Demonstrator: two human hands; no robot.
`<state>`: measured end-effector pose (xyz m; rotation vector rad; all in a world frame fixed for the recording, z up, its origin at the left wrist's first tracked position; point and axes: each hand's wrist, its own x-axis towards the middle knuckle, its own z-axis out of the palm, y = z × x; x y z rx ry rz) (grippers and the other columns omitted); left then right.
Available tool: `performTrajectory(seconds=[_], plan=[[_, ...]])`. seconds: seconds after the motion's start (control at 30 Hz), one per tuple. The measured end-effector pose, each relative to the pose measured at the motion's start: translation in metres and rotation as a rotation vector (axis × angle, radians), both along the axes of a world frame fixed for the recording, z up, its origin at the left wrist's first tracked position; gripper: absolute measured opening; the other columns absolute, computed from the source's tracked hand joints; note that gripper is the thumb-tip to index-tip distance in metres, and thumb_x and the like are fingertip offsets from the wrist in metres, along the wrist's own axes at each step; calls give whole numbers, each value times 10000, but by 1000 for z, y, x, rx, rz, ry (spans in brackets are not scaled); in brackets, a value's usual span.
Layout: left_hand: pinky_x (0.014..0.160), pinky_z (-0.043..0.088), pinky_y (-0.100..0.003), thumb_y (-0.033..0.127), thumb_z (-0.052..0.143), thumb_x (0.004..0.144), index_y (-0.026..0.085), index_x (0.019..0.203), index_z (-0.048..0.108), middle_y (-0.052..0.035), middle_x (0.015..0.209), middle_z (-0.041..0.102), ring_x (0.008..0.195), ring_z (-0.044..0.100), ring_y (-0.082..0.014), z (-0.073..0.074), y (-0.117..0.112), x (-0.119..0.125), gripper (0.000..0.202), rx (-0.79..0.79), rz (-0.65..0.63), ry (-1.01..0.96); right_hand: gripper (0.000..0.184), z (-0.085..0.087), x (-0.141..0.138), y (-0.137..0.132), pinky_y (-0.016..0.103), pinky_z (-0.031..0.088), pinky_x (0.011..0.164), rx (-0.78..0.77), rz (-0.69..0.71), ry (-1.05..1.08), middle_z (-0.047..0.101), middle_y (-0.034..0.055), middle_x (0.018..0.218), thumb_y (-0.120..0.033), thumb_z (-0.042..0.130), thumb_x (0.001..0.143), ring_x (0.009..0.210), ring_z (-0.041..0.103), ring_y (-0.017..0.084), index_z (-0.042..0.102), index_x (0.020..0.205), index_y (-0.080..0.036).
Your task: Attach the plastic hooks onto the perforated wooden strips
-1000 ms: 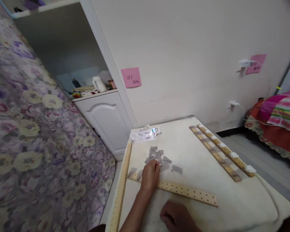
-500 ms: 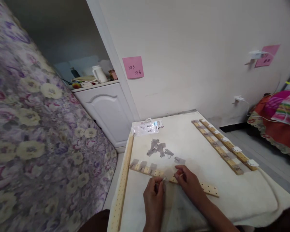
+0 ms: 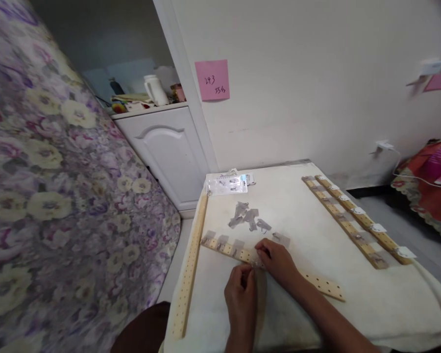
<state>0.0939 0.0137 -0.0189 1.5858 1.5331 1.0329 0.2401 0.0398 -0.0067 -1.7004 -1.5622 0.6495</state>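
Observation:
A wooden strip with rows of holes (image 3: 325,285) lies slanting across the white-covered table. Several translucent grey tabs with small metal pieces (image 3: 223,241) sit along its left part. My left hand (image 3: 241,294) is at the strip's near edge, thumb and fingers pinched together. My right hand (image 3: 277,260) reaches over the strip from the right, its fingertips also pinched. A small clear piece (image 3: 257,264) shows on the strip between the hands, partly hidden; what either hand grips is too small to tell. Just beyond the right hand lies a loose grey tab (image 3: 281,239).
A pile of grey tabs (image 3: 244,215) lies mid-table, with clear packaging (image 3: 227,185) behind it. One bare holed strip (image 3: 191,267) runs along the left edge. Two filled strips, one with grey tabs (image 3: 343,223) and one with white tabs (image 3: 378,228), lie at the right.
My right hand has moved left along the strip, closer to my left hand. Both hands are now nearly together over the small clear piece. The view has shifted slightly.

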Motion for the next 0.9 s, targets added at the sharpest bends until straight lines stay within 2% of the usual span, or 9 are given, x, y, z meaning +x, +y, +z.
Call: performTrajectory(seconds=[0.33, 0.5, 0.73, 0.9], plan=[[713, 473, -285, 307, 528, 823, 227, 865, 626, -11, 826, 692, 774, 634, -183, -4, 12, 2, 133, -23, 39, 71, 176, -18, -2, 16, 257, 407, 718, -9, -14, 3, 672, 19, 829, -197, 471, 801, 781, 596, 161, 632, 873, -206], [741, 471, -295, 288, 509, 825, 230, 879, 621, -17, 860, 691, 809, 638, -189, -5, 14, 2, 137, -27, 9, 113, 187, -17, -2, 14, 260, 408, 708, -33, -26, -5, 662, 6, 802, -223, 492, 801, 755, 594, 160, 630, 926, -219], [676, 476, -276, 283, 544, 799, 223, 938, 587, -5, 801, 649, 722, 614, -171, -6, 14, -1, 158, -39, 38, 89, 192, -16, -3, 14, 264, 404, 708, -51, -33, -36, 676, 11, 877, -226, 487, 811, 794, 607, 167, 625, 943, -235], [650, 460, -273, 289, 538, 809, 208, 889, 588, -12, 785, 602, 690, 580, -162, -8, 13, -5, 124, 20, 31, 146, 201, -18, -3, 14, 275, 408, 746, -60, -29, -28, 680, 12, 936, -230, 479, 824, 857, 611, 177, 631, 956, -241]])
